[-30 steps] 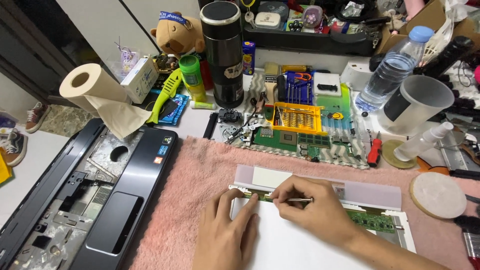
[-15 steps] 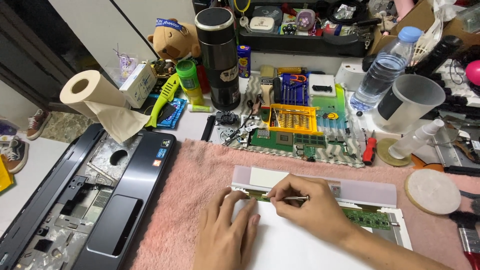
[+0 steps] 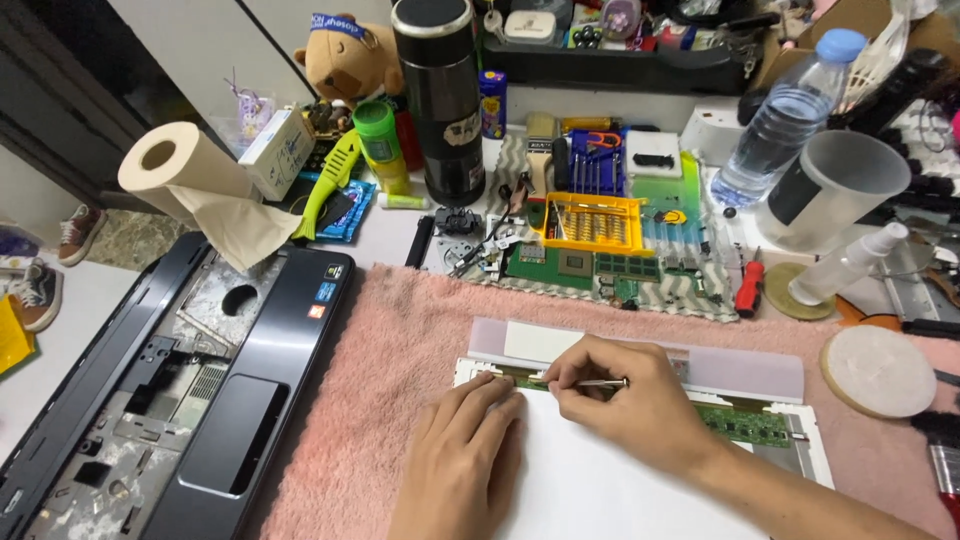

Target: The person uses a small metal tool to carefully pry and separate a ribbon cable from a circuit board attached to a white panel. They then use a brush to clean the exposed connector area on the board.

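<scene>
The left hand (image 3: 462,450) is lying open, pressing flat on the white display panel (image 3: 600,480) resting on the pink towel (image 3: 400,340). The right hand (image 3: 630,400) is pinching a thin metal tool (image 3: 598,383) at the panel's green circuit strip (image 3: 745,420). The panel looks thin, stiff and fragile, best held by its edges.

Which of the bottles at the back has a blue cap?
The clear water bottle at right; the green bottle has a green cap, the spray bottle a white one.

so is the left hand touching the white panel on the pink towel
Touching. The head view shows the left hand lying flat on the white panel, fingertips pressed at its top edge.
</scene>
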